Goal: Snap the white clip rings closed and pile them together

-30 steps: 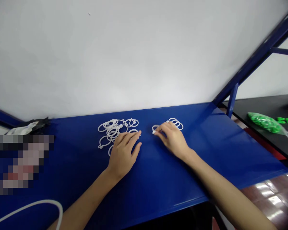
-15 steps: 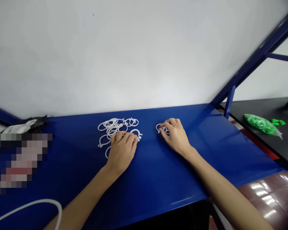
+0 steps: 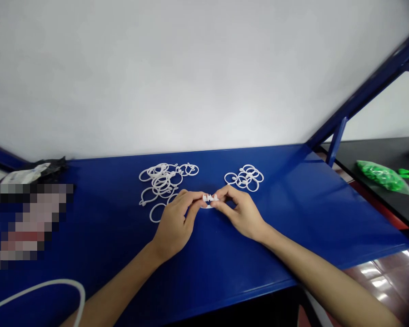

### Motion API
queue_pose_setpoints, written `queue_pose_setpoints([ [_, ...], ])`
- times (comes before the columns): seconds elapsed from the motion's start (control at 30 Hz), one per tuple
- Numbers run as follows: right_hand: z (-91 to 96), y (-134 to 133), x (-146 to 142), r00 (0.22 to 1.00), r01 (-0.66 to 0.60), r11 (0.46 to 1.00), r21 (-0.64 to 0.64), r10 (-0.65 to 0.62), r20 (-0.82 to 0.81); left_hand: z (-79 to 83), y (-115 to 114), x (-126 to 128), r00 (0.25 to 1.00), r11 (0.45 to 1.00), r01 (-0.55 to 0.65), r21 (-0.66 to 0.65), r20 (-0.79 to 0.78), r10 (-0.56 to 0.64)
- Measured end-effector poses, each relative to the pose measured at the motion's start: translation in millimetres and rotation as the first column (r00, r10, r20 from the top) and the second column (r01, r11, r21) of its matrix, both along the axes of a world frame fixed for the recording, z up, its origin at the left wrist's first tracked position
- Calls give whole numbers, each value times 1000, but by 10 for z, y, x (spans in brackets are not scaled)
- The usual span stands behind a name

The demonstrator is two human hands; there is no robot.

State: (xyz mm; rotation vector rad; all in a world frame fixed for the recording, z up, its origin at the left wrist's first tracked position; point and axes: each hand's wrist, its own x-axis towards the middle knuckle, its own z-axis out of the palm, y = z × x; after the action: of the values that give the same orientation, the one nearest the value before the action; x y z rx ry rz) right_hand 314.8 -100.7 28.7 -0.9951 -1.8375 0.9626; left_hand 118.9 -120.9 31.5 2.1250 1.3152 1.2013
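My left hand (image 3: pixel 175 222) and my right hand (image 3: pixel 241 212) meet over the middle of the blue table (image 3: pixel 293 213). Both pinch one small white plastic ring (image 3: pixel 209 199) between their fingertips, just above the surface. A loose heap of white rings (image 3: pixel 165 182) lies just beyond my left hand. A smaller cluster of white rings (image 3: pixel 246 177) lies beyond my right hand.
A black and white bag (image 3: pixel 34 170) lies at the table's far left by the white wall. A white tube (image 3: pixel 51 287) curves at the near left. A green bag of parts (image 3: pixel 381 175) rests on a black table to the right. A blue frame strut (image 3: pixel 364 93) rises at right.
My left hand lifted a ring off the big heap. My right hand left the small cluster, uncovering it. Both hands came together at the centre on one ring.
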Motion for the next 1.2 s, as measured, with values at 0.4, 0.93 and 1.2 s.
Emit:
queue_pose_setpoints([
  [0.4, -37, 44, 1, 994, 90, 995, 44, -93, 55, 1, 4, 20, 996, 983, -88, -159, -1, 89],
  [0.93, -62, 33, 40, 947, 116, 980, 164, -159, 281, 49, -8, 24, 990, 868, 119, -482, 126, -66],
  [1.2, -39, 59, 55, 981, 23, 936, 351, -88, 170, 5, 55, -32, 938, 723, 291, -626, 337, -85],
])
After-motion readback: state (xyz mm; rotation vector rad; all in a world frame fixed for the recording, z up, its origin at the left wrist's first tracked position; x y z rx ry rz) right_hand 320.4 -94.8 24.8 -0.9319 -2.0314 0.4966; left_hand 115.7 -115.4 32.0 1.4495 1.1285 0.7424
